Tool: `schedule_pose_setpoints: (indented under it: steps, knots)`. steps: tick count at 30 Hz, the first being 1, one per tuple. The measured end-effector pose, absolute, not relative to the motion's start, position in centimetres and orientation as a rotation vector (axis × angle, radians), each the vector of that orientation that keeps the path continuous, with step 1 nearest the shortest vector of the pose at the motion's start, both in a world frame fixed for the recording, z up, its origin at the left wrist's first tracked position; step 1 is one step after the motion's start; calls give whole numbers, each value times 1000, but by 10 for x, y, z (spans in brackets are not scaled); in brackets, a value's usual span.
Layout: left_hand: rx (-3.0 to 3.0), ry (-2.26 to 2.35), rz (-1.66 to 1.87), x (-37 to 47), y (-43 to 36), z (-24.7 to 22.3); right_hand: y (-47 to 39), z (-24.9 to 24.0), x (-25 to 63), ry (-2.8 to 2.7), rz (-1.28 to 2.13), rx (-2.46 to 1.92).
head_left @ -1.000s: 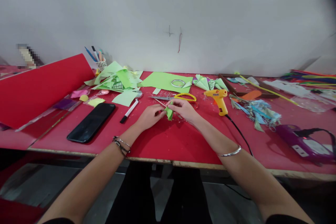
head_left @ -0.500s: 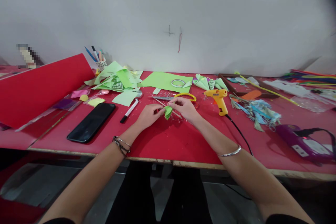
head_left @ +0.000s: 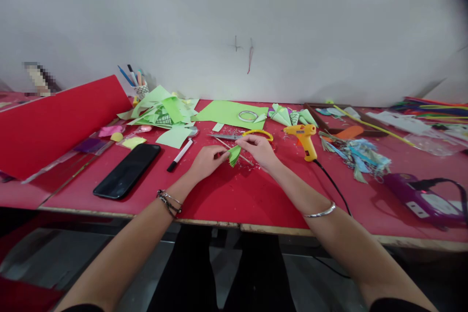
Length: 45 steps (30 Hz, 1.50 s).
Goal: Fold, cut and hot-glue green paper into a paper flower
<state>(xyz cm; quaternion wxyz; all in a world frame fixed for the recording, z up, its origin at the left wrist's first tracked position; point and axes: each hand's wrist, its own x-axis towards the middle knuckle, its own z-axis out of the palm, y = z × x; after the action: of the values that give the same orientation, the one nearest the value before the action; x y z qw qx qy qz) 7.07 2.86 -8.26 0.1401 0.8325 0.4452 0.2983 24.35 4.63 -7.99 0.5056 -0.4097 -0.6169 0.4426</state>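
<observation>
A small piece of folded green paper (head_left: 234, 156) with a fringed-looking lower edge is held between my two hands, above the red tabletop. My left hand (head_left: 208, 160) pinches its left side between thumb and fingers. At its upper right, the fingertips of my right hand (head_left: 259, 150) are closed on it. Just beyond my hands lie scissors (head_left: 258, 133) with yellow handles, pointing left. A thin stick (head_left: 224, 143) rests on the table behind the paper, partly hidden by my fingers. Small paper scraps are scattered around it.
To the right stands a yellow glue gun (head_left: 306, 139) with a black cord, near a bundle of blue strips (head_left: 361, 156) and a purple power box (head_left: 420, 202). On the left lie a phone (head_left: 127, 170) and a marker (head_left: 180, 155). Green paper scraps (head_left: 161, 107) are heaped behind.
My right hand has shifted very slightly right and up at the paper, and a bit more of the green piece shows between my hands. The left hand stays in place.
</observation>
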Motion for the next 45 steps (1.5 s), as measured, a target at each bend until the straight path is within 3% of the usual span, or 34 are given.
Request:
schedule_pose_setpoints:
  steps: [24,38,45]
  knots:
    - [2417,1366,899,69,30,-83,53,-83,251,-1349,1171,-908]
    - [2424,1370,889,69,29,-84,50,-80,251,-1406,953,-1043]
    - [2436,1345,860,71,26,-80,49,-77,248,-1413,1023,-1041]
